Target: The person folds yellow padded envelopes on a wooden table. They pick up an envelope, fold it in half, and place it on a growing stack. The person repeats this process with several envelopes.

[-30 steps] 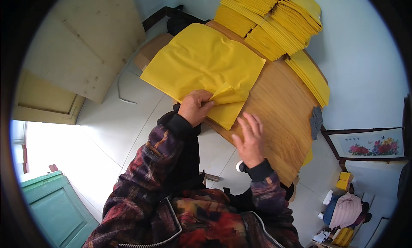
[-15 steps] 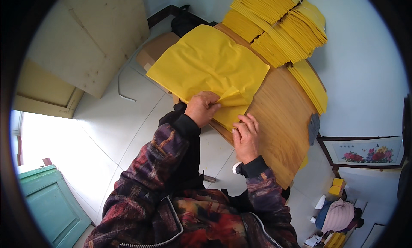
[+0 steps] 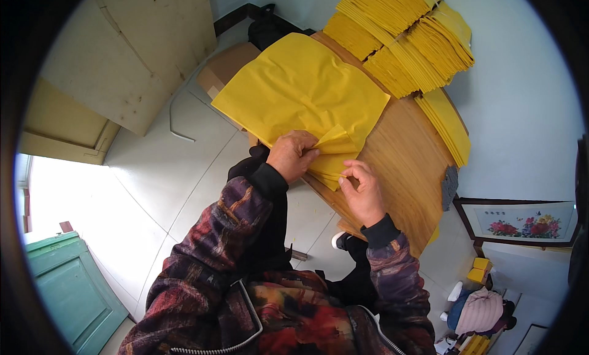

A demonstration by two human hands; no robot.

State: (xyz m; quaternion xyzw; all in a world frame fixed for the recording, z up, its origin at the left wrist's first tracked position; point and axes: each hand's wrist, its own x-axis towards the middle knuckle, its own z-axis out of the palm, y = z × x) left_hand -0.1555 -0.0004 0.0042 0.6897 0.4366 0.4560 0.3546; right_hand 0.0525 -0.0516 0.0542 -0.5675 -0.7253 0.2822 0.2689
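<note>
Sheets [image 3: 300, 85] lie on the left part of the surface [image 3: 411, 165] — bundles [image 3: 423, 45] behind and to the right. Left hand [image 3: 293, 155] at the sheets' near edge, right hand [image 3: 363, 192] by their near corner; box [image 3: 226, 68] left, framed picture [image 3: 521, 220] right.

The left hand [image 3: 292, 157] partly hides the yellow sheet [image 3: 300, 79].

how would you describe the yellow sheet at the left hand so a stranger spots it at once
Find the wooden table, whose far edge bears yellow stacks. On its left part, a broad yellow sheet lies with its near edge at the person's left hand. Unlike those stacks, it is spread wide and wrinkled, with a flap raised beside that hand.
</note>
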